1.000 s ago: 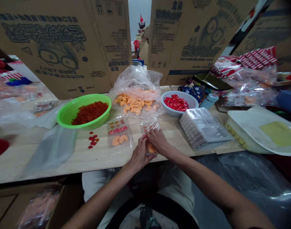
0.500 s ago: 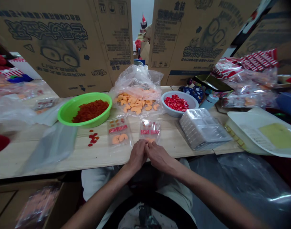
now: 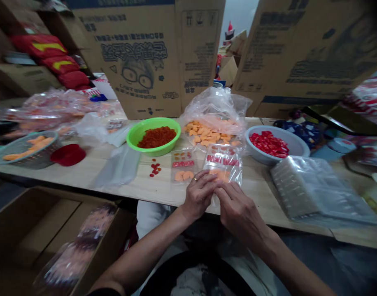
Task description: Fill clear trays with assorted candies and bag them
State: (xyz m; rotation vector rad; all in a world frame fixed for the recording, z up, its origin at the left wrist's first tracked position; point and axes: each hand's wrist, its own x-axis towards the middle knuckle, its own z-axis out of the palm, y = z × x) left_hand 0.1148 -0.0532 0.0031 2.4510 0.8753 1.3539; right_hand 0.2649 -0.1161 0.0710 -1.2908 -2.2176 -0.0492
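My left hand [image 3: 200, 194] and my right hand [image 3: 241, 206] meet at the table's front edge. Both have their fingers closed on the near end of a clear plastic bag [image 3: 237, 174]. Inside the bag is a compartment tray with orange pieces [image 3: 221, 175] nearest me, red packets [image 3: 231, 161] in the middle and small amber pieces at the far end. My fingers partly cover the near end. To the left lies a similar filled tray [image 3: 184, 167], apart from my hands.
Behind stand a green bowl [image 3: 133, 141] of red-orange pieces, a heap of orange pieces [image 3: 203, 133] in plastic, and a pale bowl [image 3: 299, 144] of red packets. Empty trays [image 3: 295, 189] are stacked right. Flat clear bags [image 3: 118, 166] lie left; an open carton [image 3: 22, 213] sits below.
The view has turned left, bringing a basket, a red dish and more of the carton into sight. Both hands remain together at the bag's near end.
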